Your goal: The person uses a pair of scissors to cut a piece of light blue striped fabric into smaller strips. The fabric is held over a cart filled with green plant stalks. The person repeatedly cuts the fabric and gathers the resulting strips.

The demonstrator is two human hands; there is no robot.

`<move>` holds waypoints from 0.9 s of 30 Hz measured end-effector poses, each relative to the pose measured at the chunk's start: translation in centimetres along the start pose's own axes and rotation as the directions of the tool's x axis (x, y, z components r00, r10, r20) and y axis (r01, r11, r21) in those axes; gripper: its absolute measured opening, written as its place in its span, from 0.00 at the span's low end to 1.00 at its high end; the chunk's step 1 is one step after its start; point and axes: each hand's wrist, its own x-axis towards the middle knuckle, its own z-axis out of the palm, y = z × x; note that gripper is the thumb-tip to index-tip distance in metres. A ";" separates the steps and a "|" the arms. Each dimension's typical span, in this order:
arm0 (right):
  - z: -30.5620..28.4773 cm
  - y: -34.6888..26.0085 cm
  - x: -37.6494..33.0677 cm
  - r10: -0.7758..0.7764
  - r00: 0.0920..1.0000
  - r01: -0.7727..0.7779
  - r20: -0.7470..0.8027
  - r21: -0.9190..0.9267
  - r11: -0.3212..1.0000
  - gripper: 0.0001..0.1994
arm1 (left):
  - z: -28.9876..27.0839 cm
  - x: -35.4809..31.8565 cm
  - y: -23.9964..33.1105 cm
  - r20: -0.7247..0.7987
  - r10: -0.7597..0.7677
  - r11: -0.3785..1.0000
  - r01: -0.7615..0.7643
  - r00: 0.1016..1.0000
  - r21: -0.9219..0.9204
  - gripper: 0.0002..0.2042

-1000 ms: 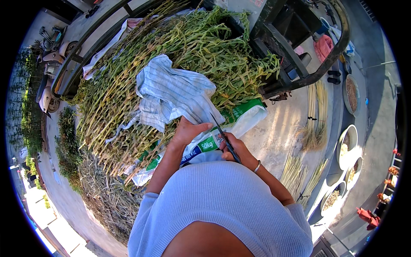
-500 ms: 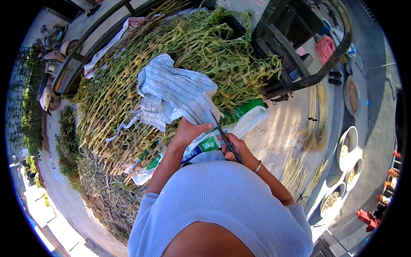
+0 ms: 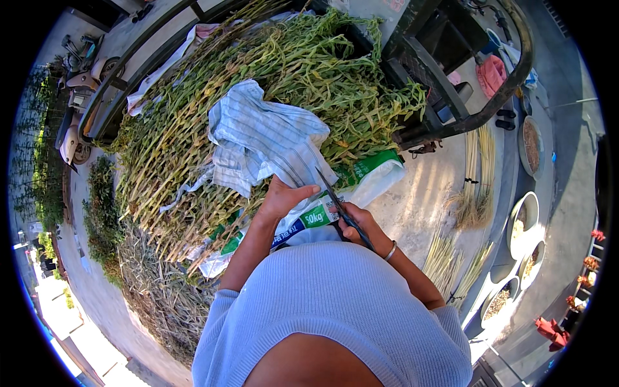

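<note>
- The left hand (image 3: 284,198) sits just left of centre, fingers curled onto the lower edge of a striped cloth (image 3: 267,138), pinching it.
- The right hand (image 3: 361,222) is at about 4 o'clock from the left hand, clenched around the handles of dark scissors (image 3: 338,206).
- The scissors' blades point up toward 11 o'clock, their tip reaching the cloth's lower right edge, just beside the left thumb.
- A thin bracelet (image 3: 391,251) rings the right wrist.
- The cloth lies crumpled on a big heap of green stalks (image 3: 193,129), which fills the upper left of the view.
- A white and green sack (image 3: 371,174) lies under the hands and sticks out at 3 o'clock from the cloth.
- Straw bundles (image 3: 474,174) lie on the ground at 3 o'clock.
- Round bowls (image 3: 522,219) stand farther right, near the rim.
- A dark metal frame (image 3: 464,97) curves at 1 o'clock.
</note>
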 end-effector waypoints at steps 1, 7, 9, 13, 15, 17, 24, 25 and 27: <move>0.0 -0.1 -0.1 0.000 1.000 0.000 -0.011 -0.013 1.000 0.39 | -0.1 0.0 -0.1 0.006 -0.003 1.000 0.003 1.000 0.001 0.28; 0.3 1.6 -0.2 -0.006 0.998 0.002 -0.061 -0.072 0.997 0.36 | 0.1 0.0 0.0 0.028 0.003 1.000 -0.002 1.000 -0.021 0.28; 0.5 1.4 -0.1 -0.016 0.997 0.008 -0.081 -0.096 0.995 0.36 | 0.0 -0.1 0.0 0.026 0.004 1.000 -0.003 1.000 -0.028 0.27; 0.2 0.8 -0.1 0.032 0.997 -0.034 -0.071 -0.020 0.999 0.39 | -0.3 -0.5 -0.4 -0.012 0.003 0.999 -0.004 1.000 -0.041 0.26; 0.0 0.9 0.0 0.011 0.999 -0.010 -0.046 0.013 1.000 0.42 | -0.4 -0.5 -0.3 -0.032 -0.002 1.000 0.002 0.999 -0.019 0.26; -0.1 1.3 0.2 -0.087 0.996 0.087 -0.035 -0.004 0.996 0.45 | -0.3 -0.4 -0.1 -0.041 0.000 1.000 0.001 0.999 0.028 0.26; -0.5 2.1 -0.2 -0.058 0.997 0.063 0.053 -0.104 0.993 0.47 | -0.4 -0.4 0.6 0.006 -0.015 1.000 0.015 1.000 0.018 0.27; -0.4 1.7 -0.3 -0.014 0.999 0.019 0.050 -0.113 0.993 0.47 | -0.5 -0.4 0.8 0.022 -0.010 0.999 0.010 1.000 0.032 0.27; -0.5 1.3 -0.5 0.015 0.999 -0.009 0.046 -0.125 0.992 0.47 | -0.6 -0.4 1.1 0.047 -0.004 0.999 0.002 0.999 0.052 0.27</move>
